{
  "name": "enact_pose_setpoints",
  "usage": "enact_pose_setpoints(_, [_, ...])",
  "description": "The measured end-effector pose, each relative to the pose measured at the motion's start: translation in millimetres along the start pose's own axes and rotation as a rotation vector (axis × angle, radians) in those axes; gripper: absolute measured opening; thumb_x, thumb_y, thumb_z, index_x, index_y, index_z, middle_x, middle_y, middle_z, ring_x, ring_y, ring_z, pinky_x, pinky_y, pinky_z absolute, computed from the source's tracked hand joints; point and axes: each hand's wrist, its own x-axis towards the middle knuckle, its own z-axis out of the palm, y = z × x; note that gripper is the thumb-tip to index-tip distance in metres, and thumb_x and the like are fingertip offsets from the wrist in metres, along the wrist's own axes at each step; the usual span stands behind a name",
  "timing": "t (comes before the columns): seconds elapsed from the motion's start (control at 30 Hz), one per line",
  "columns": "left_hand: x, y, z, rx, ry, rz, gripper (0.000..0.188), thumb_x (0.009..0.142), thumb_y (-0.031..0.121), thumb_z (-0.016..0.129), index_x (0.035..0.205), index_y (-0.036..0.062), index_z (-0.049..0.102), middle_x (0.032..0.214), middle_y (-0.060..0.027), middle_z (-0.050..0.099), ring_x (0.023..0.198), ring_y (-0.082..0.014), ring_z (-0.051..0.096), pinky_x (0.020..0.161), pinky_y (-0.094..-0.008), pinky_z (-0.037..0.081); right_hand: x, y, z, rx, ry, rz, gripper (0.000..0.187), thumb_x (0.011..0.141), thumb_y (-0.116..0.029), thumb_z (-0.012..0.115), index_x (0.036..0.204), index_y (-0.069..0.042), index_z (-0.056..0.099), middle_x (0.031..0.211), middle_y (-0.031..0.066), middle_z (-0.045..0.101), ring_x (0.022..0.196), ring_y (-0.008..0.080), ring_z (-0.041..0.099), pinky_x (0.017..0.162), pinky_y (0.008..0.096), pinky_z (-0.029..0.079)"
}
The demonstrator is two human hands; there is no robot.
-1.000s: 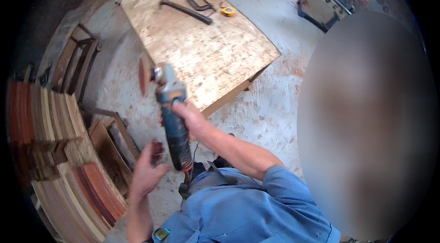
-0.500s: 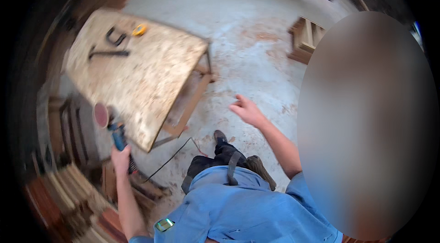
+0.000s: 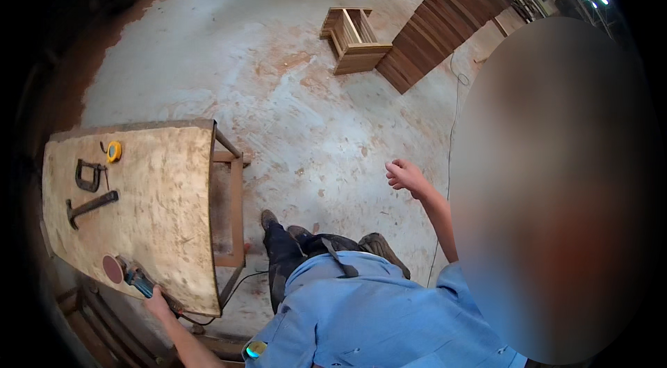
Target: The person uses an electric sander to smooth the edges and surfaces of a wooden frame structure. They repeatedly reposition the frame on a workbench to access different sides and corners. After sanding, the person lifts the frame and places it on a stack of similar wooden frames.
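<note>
My left hand (image 3: 160, 303) is closed around the body of a blue and black angle grinder (image 3: 141, 283) with a reddish-brown sanding disc (image 3: 113, 269). The grinder is over the near edge of a worn wooden worktable (image 3: 167, 194); whether it touches the top I cannot tell. Its black cord (image 3: 240, 286) trails off behind my left hand, past the table's corner. My right hand (image 3: 406, 177) hangs in the air over the floor, fingers loosely curled with nothing in them. A hammer (image 3: 94, 209), a C-clamp (image 3: 89, 176) and a yellow tape measure (image 3: 114, 151) lie on the tabletop.
A small wooden frame like a stool (image 3: 361, 55) stands on the dusty concrete floor (image 3: 326, 139), beside a long slatted wooden panel (image 3: 445, 21). A thin cable (image 3: 453, 125) runs across the floor on the right. A large blurred patch hides the far right.
My view has turned right, so the table sits lower and further left, and the slatted panel shows. The grinder has come over the table's edge. My right hand's fingers have curled in.
</note>
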Motion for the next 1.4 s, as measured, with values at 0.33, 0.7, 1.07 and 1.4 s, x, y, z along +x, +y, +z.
enact_pose_setpoints(0.33, [65.4,-20.4,8.2,0.012,-0.088,0.075,0.059,0.074,0.032,0.073,0.114,-0.0100,0.059,0.106,-0.0220,0.065,0.094,-0.0345,0.062,0.085,-0.0446,0.048,-1.3,-16.7,59.9,-0.029,-0.086,0.085,0.052,0.094,-0.041,0.060,0.122,0.003,0.057,0.097,0.0104,0.065,0.076,0.0170,0.063,0.063,0.0302,0.054])
enact_pose_setpoints(0.7, [-36.4,97.6,51.7,0.014,-0.305,0.134,0.066,0.083,0.032,0.073,0.127,-0.0130,0.053,0.122,-0.0245,0.061,0.108,-0.0340,0.060,0.094,-0.0420,0.049,30.9,39.5,23.4,0.009,-0.058,0.223,0.056,0.090,-0.045,0.065,0.116,0.003,0.059,0.093,0.0108,0.065,0.074,0.0191,0.064,0.059,0.0332,0.053])
enact_pose_setpoints(1.07, [-132.9,253.1,220.9,0.191,-0.227,0.235,0.066,0.085,0.032,0.071,0.130,-0.0125,0.051,0.126,-0.0275,0.059,0.114,-0.0370,0.058,0.098,-0.0438,0.048,175.2,22.0,-130.0,0.121,-0.015,0.203,0.049,0.090,-0.041,0.066,0.110,0.003,0.060,0.091,0.0105,0.064,0.072,0.0183,0.063,0.059,0.0323,0.053])
enact_pose_setpoints(1.4, [-98.8,266.9,208.2,0.471,0.260,0.503,0.066,0.088,0.030,0.069,0.135,-0.0116,0.048,0.132,-0.0308,0.054,0.124,-0.0417,0.052,0.106,-0.0446,0.042,319.0,-83.9,-131.7,0.210,-0.088,-0.028,0.057,0.087,-0.040,0.067,0.119,0.007,0.058,0.091,0.0133,0.067,0.070,0.0185,0.065,0.061,0.0323,0.053])
